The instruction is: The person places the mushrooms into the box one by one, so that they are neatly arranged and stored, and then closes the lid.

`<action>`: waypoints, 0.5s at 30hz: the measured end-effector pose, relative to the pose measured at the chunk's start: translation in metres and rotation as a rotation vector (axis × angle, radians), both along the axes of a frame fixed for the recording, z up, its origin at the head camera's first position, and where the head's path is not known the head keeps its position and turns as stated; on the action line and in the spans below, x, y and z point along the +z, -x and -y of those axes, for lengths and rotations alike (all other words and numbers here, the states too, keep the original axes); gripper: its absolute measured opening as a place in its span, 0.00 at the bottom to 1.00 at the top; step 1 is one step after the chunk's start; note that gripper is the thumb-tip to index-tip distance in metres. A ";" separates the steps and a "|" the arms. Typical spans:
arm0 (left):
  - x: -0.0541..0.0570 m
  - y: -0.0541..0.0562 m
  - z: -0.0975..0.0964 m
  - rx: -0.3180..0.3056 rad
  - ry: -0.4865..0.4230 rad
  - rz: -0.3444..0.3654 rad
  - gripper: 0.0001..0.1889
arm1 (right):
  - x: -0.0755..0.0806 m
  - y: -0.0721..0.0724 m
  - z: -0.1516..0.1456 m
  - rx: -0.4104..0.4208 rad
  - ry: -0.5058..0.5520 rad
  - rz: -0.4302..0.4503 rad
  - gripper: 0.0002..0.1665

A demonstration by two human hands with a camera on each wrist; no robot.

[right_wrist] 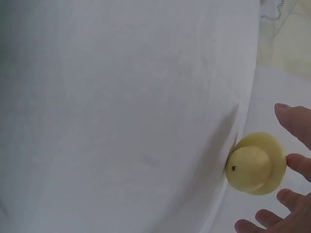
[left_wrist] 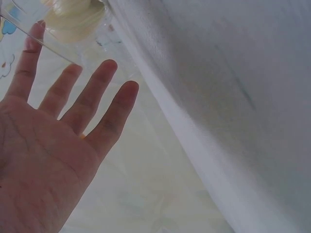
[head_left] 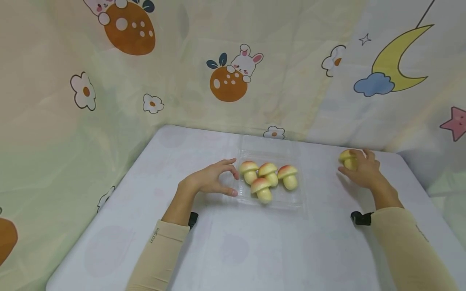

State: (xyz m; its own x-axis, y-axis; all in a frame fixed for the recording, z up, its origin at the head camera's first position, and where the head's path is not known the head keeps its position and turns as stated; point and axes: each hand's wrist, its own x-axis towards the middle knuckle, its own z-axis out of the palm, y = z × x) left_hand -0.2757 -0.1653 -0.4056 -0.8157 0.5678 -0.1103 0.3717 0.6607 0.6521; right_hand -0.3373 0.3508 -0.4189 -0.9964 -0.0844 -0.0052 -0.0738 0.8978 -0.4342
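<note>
A clear plastic box with its lid laid back holds several toy mushrooms, yellow with reddish caps, such as the front mushroom. My left hand is at the box's left edge, fingers spread and thumb apart; the left wrist view shows the palm with a fingertip behind the clear plastic. Off to the right, another toy mushroom lies on the table, partly covered by my right hand. In the right wrist view one fingertip touches this mushroom, while the thumb stays apart from it.
The table has a white cloth over it. A printed curtain with rabbits, flowers and a moon rises right behind its far edge. Black straps show at both wrists.
</note>
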 end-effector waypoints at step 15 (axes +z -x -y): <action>-0.002 0.001 0.001 -0.010 -0.008 -0.010 0.30 | -0.007 0.009 0.001 0.012 0.090 -0.034 0.40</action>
